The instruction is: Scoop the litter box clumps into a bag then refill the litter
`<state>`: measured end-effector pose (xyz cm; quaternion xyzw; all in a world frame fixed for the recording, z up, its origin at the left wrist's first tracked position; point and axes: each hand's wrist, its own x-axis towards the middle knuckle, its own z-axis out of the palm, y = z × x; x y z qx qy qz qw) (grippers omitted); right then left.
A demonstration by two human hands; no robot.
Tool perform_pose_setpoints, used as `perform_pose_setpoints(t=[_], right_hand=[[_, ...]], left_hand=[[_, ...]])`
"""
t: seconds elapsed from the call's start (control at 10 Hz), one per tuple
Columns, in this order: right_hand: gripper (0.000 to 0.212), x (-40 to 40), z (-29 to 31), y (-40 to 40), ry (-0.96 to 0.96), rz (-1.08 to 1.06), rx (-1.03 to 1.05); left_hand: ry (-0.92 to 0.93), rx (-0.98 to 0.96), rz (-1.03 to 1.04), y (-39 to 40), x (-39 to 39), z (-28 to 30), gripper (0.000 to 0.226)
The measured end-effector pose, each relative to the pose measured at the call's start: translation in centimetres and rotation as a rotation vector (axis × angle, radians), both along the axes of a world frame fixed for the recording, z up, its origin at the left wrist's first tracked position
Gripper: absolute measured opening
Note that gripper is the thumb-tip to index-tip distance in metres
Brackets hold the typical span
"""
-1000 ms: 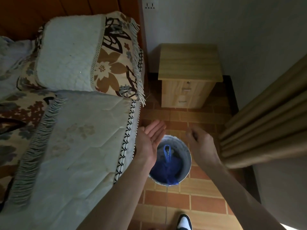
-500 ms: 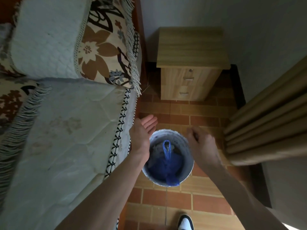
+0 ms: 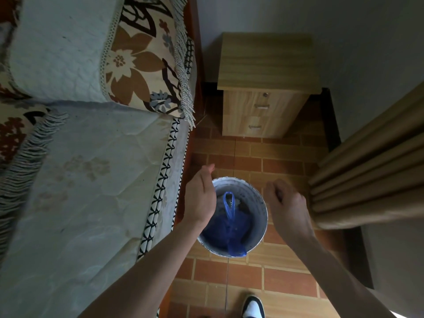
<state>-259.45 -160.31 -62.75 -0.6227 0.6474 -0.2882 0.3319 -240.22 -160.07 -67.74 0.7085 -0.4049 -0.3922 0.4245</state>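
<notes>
Hands are held over a white bucket [image 3: 261, 228] that stands on the brick-patterned floor [image 3: 252, 278], between the bed [image 3: 91, 203] and the curtain [image 3: 367, 180], with a wooden nightstand [image 3: 263, 88] further off against the wall. A blue plastic bag [image 3: 229, 228] is seen inside the bucket, one handle loop [image 3: 228, 203] raised and part of the bag draped over the near rim. No litter box, scoop or litter supply is shown in the head view, so their whereabouts cannot be told.

The left hand [image 3: 200, 198] is placed at the bucket's left rim, its fingers [image 3: 207, 169] held together and gently bent, nothing being gripped. The right hand [image 3: 288, 207] is placed just beside the right rim, its fingers [image 3: 273, 191] loosely curled downward; nothing appears to be pinched, though the fingertips are partly hidden behind the knuckles. Whether either hand touches the rim cannot be decided from this angle.

The step in hand is judged to be the fetching or preparing of the bag, which must be ready before any clumps can be scooped; the scooping and the refilling are taken as not yet begun. For the next move, the raised loop would probably have to be pinched and the bag either lifted clear of the bucket or spread open over its rim. Care would be called for, since thin plastic is likely to cling and snag on the rim
</notes>
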Motion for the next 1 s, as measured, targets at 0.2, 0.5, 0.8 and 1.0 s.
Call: perform_pose_setpoints(t=[0.2,0.5,0.8,1.0], right_hand=[[0.041,0.0,0.3,-0.1,-0.007,0.02,-0.032],[0.043,0.3,-0.1,-1.7,0.086,0.12,-0.058],[0.024,0.5,-1.1,-5.6,0.578,0.35,-0.072],[0.02,-0.3,-1.5,-6.4,0.609,0.389,0.05]], left_hand=[[-0.437,-0.057,-0.224,0.2,0.3,0.0,0.053],[-1.013,-0.134,-0.69,0.2,1.2,-1.4,0.06],[-0.925,-0.059,-0.67,0.6,0.4,-1.5,0.069],[-0.931,-0.044,-0.657,0.9,0.3,-1.0,0.07]])
